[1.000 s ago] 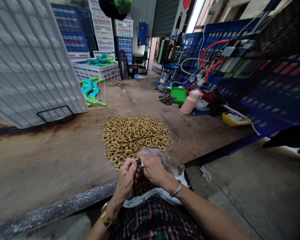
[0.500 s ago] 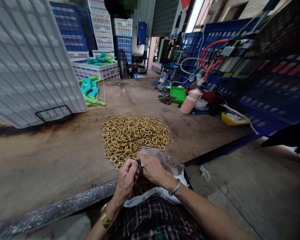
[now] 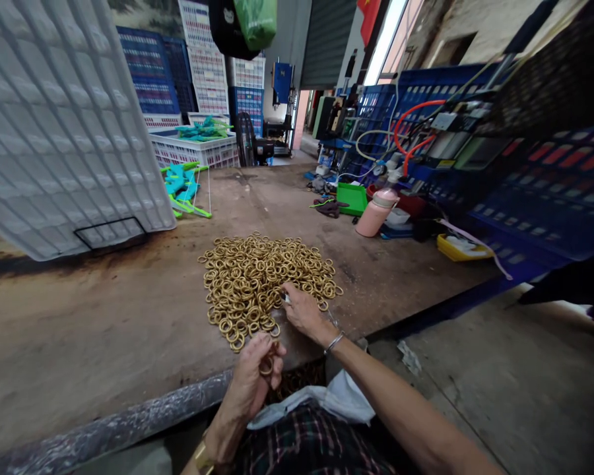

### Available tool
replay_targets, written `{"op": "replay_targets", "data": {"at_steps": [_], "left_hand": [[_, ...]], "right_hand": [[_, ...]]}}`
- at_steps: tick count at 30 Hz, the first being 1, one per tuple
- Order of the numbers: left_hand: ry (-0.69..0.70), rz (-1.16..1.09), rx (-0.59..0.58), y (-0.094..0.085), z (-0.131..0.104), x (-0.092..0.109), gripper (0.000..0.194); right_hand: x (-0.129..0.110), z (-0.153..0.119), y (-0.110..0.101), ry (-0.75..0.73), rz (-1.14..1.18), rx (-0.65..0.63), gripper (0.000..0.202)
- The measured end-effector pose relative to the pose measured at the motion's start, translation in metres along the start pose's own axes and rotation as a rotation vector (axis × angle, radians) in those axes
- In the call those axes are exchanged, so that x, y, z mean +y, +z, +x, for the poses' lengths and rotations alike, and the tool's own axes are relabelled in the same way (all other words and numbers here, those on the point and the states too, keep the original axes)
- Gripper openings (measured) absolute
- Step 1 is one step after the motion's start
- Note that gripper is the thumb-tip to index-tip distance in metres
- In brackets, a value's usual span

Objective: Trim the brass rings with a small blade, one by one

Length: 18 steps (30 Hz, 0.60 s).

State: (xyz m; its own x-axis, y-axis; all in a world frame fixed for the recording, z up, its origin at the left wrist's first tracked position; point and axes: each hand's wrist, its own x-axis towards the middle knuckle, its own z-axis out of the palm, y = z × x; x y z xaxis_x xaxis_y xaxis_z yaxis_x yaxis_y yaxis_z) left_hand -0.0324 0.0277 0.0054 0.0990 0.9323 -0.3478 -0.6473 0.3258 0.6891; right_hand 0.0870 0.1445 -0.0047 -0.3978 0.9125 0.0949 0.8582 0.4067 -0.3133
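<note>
A heap of gold-coloured rings [image 3: 257, 270] lies on the brown tabletop [image 3: 143, 310]. My left hand [image 3: 255, 369], at the table's front edge, has its fingers curled around a gold ring [image 3: 266, 367]. At the near right side of the heap, my right hand [image 3: 304, 315] reaches in with its fingers closed. Something small, dark and whitish shows at its fingertips; its kind is too small to tell. Below the hands, a white bag [image 3: 321, 399] is spread over the lap, with more rings in shadow inside it.
A tall white ribbed plastic panel [image 3: 74, 125] stands at the left. Behind it are turquoise-and-green plastic parts [image 3: 183, 185]. To the right are a pink bottle [image 3: 376, 214], a green tray [image 3: 351, 198], a yellow tray [image 3: 462, 247] and a machine with orange hoses [image 3: 445, 135].
My hands have parted from where they met at the heap's front. My right hand has moved forward onto the rings; my left has drawn back slightly, a ring now showing in it.
</note>
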Motion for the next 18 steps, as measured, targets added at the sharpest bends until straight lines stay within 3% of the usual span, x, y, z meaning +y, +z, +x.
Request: {"op": "replay_targets", "data": {"at_steps": [6, 10, 15, 18], "left_hand": [[-0.113, -0.208, -0.002, -0.012, 0.002, 0.001, 0.019], [-0.133, -0.239, 0.060, -0.014, 0.007, -0.002, 0.023], [-0.004, -0.058, 0.059, -0.008, 0.010, 0.003, 0.027], [0.147, 0.170, 0.131, -0.005, 0.015, 0.006, 0.025]], "right_hand": [[0.001, 0.010, 0.008, 0.020, -0.049, -0.056, 0.025], [0.008, 0.009, 0.013, -0.020, 0.053, 0.012, 0.021], [0.013, 0.004, 0.008, -0.033, 0.299, 0.177, 0.017], [0.009, -0.005, -0.004, 0.012, 0.521, 0.137, 0.018]]}}
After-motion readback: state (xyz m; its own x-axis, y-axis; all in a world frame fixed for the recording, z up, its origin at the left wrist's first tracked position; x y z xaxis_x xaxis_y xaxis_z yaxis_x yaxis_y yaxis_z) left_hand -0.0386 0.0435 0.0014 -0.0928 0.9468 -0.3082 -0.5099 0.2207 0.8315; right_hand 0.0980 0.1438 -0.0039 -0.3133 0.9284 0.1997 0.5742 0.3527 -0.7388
